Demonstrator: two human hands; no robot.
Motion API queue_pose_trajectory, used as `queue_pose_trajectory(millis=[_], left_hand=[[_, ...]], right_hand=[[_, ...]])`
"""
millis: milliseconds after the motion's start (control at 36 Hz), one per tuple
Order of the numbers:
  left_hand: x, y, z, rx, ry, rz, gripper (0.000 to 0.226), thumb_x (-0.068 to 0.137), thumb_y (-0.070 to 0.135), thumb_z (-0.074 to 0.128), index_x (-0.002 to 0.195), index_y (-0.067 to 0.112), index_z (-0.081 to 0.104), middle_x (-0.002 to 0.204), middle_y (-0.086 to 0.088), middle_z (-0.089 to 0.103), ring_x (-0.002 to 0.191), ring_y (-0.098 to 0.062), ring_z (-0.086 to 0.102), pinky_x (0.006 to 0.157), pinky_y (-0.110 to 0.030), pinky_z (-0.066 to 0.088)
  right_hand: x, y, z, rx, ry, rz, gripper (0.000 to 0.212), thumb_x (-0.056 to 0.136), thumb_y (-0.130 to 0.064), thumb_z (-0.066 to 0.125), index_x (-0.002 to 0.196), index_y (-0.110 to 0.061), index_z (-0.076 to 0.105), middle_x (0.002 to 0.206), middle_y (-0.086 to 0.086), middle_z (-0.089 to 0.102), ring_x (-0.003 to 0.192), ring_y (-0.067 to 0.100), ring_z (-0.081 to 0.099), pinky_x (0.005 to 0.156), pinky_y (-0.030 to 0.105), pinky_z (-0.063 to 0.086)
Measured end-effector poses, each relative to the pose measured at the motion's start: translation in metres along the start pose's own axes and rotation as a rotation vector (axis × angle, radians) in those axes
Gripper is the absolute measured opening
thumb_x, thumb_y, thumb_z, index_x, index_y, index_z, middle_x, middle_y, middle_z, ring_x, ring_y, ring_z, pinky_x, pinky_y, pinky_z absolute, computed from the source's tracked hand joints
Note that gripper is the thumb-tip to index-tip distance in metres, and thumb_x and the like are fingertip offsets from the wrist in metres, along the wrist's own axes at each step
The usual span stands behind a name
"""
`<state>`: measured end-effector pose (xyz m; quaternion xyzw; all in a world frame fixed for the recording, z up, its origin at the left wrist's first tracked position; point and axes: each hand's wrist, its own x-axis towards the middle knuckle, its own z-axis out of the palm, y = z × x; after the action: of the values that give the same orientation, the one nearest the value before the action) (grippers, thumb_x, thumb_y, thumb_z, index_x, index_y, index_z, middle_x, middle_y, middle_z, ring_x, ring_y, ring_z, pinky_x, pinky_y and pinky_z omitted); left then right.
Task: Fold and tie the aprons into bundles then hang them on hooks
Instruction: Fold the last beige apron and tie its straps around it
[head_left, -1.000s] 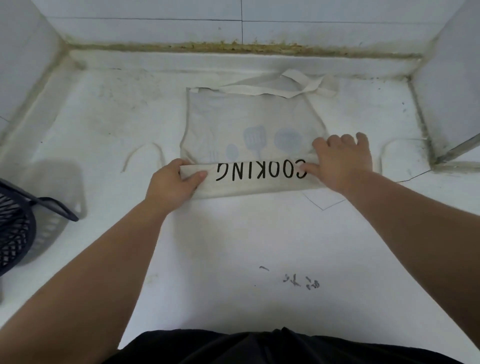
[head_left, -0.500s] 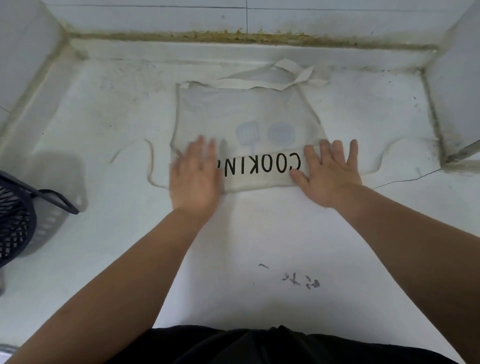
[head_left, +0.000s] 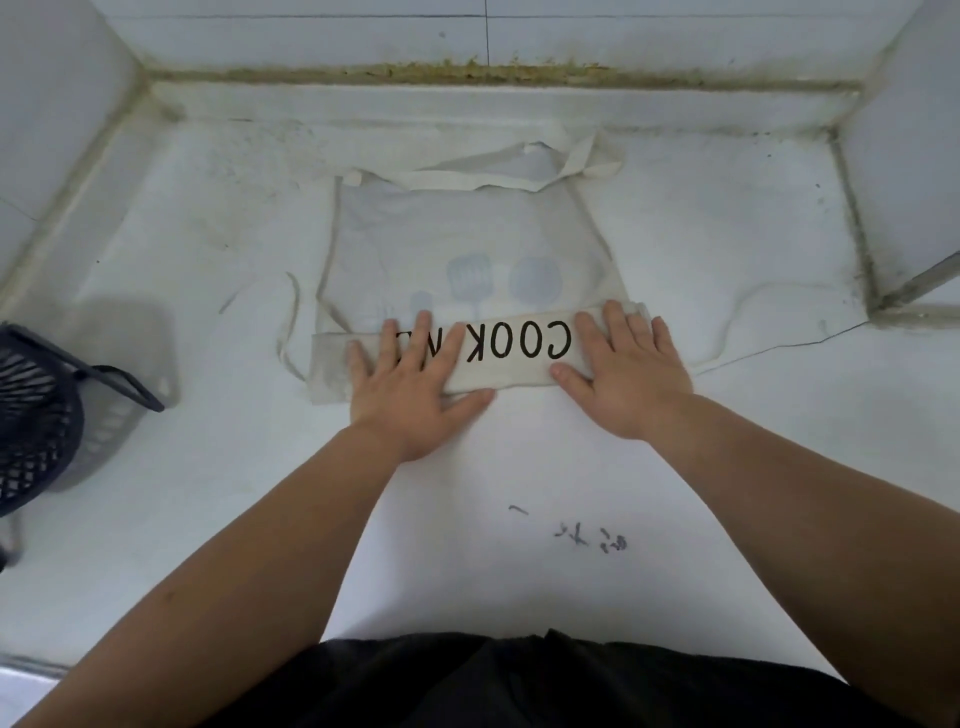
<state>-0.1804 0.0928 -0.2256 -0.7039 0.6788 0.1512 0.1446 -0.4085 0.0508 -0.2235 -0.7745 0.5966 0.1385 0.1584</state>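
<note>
Apron (head_left: 467, 239): we note it lies flat on the white surface (head_left: 727, 467), roughly centred, with its far edge toward the back wall (head_left: 363, 36). Faint blue utensil prints show through the cloth.

Fold (head_left: 519, 348): the near edge of the apron is turned over into a long band across its width. Black letters on it read upside down. We make out "COOK"; the rest is partly covered.

Left hand (head_left: 410, 395): palm down on the left half of the fold, fingers straight and spread, thumb along the band's near edge. It presses flat and grasps nothing.

Right hand (head_left: 628, 379): palm down on the right end of the fold, fingers straight and a little apart, thumb at the near edge. It too presses and grasps nothing.

Strap (head_left: 498, 176): it lies loosely bunched along the apron's far edge.

Left tie (head_left: 293, 322) curves on the surface beside the apron; right tie (head_left: 753, 317) trails off the other way.

Basket (head_left: 36, 415): dark, at the left edge, well apart from the apron. We also see small dark marks (head_left: 592, 538) on the surface nearer the person's black garment (head_left: 519, 680).
</note>
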Motion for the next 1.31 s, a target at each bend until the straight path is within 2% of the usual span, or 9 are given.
queue_pose_trajectory(millis=[306, 444, 556, 639, 722, 806, 944, 1167, 1306], left_hand=[[-0.045, 0.038, 0.017, -0.032, -0.048, 0.239, 0.100, 0.071, 0.088, 0.034, 0.147, 0.046, -0.015, 0.157, 0.010, -0.024, 0.145, -0.022, -0.023, 0.116, -0.053, -0.010], [-0.062, 0.033, 0.020, -0.144, 0.066, 0.301, 0.094, 0.073, 0.075, 0.055, 0.150, 0.043, 0.013, 0.160, 0.010, 0.003, 0.147, -0.012, 0.000, 0.119, -0.045, 0.000], [-0.073, 0.034, 0.017, -0.174, 0.149, 0.306, 0.077, 0.078, 0.065, 0.060, 0.144, 0.034, 0.034, 0.152, 0.003, 0.021, 0.138, -0.016, 0.029, 0.117, -0.039, 0.014], [-0.079, 0.036, 0.019, -0.107, 0.222, 0.239, 0.073, 0.079, 0.074, 0.048, 0.140, 0.036, 0.037, 0.153, -0.001, 0.020, 0.144, -0.022, 0.015, 0.114, -0.045, 0.003], [-0.084, 0.032, 0.021, -0.208, 0.247, -0.023, 0.077, 0.084, 0.075, 0.034, 0.149, 0.035, 0.022, 0.159, -0.005, 0.006, 0.147, -0.027, -0.004, 0.115, -0.052, -0.004], [-0.084, 0.028, 0.019, -0.524, 0.285, -0.306, 0.084, 0.089, 0.056, 0.051, 0.152, 0.016, 0.012, 0.158, -0.014, 0.008, 0.145, -0.034, 0.006, 0.115, -0.049, 0.015], [-0.080, 0.025, 0.022, -0.686, 0.262, -0.414, 0.088, 0.087, 0.046, 0.063, 0.149, 0.004, 0.015, 0.148, -0.019, 0.032, 0.136, -0.040, 0.027, 0.109, -0.046, 0.027], [-0.085, 0.019, 0.024, -0.718, 0.286, -0.373, 0.084, 0.081, 0.039, 0.069, 0.145, 0.009, 0.023, 0.138, -0.017, 0.040, 0.126, -0.037, 0.037, 0.100, -0.045, 0.035], [-0.092, 0.023, 0.023, -0.512, 0.283, -0.302, 0.086, 0.090, 0.037, 0.059, 0.153, 0.021, 0.003, 0.159, -0.013, 0.002, 0.144, -0.032, 0.012, 0.114, -0.046, 0.018]], right_hand=[[-0.074, 0.005, 0.025, 0.017, -0.012, -0.138, 0.090, 0.081, -0.077, 0.031, 0.152, -0.027, 0.006, 0.159, 0.002, 0.003, 0.146, 0.020, 0.010, 0.119, 0.036, -0.003], [-0.092, 0.013, 0.024, -0.053, 0.079, -0.142, 0.077, 0.081, -0.076, 0.015, 0.139, -0.030, 0.033, 0.136, -0.009, 0.041, 0.119, 0.020, 0.048, 0.103, 0.034, 0.030], [-0.105, 0.012, 0.029, -0.066, 0.117, -0.137, 0.094, 0.067, -0.076, -0.008, 0.134, -0.030, 0.040, 0.129, -0.011, 0.048, 0.113, 0.018, 0.053, 0.097, 0.034, 0.034], [-0.114, 0.009, 0.034, -0.045, 0.084, -0.131, 0.098, 0.063, -0.082, -0.002, 0.139, -0.033, 0.033, 0.139, -0.011, 0.040, 0.128, 0.020, 0.039, 0.108, 0.037, 0.023], [-0.121, 0.013, 0.035, 0.032, 0.119, 0.087, 0.093, 0.072, -0.083, 0.013, 0.148, -0.030, 0.016, 0.156, 0.001, 0.016, 0.141, 0.029, 0.015, 0.116, 0.047, 0.002], [-0.119, 0.021, 0.028, 0.204, 0.341, 0.458, 0.080, 0.087, -0.061, 0.033, 0.148, -0.012, 0.016, 0.149, 0.018, 0.023, 0.132, 0.037, 0.029, 0.109, 0.049, 0.026], [-0.107, 0.028, 0.021, 0.614, 0.187, 0.756, 0.075, 0.087, -0.037, 0.048, 0.144, -0.004, 0.013, 0.135, 0.016, 0.047, 0.118, 0.036, 0.051, 0.096, 0.044, 0.037], [-0.105, 0.026, 0.021, 0.709, 0.269, 0.615, 0.050, 0.088, -0.019, 0.055, 0.130, -0.005, 0.031, 0.122, 0.019, 0.052, 0.107, 0.036, 0.055, 0.082, 0.040, 0.044], [-0.113, 0.026, 0.026, 0.357, 0.313, 0.363, 0.050, 0.095, -0.023, 0.047, 0.142, -0.018, 0.030, 0.151, 0.013, 0.017, 0.124, 0.035, 0.038, 0.097, 0.040, 0.036]])
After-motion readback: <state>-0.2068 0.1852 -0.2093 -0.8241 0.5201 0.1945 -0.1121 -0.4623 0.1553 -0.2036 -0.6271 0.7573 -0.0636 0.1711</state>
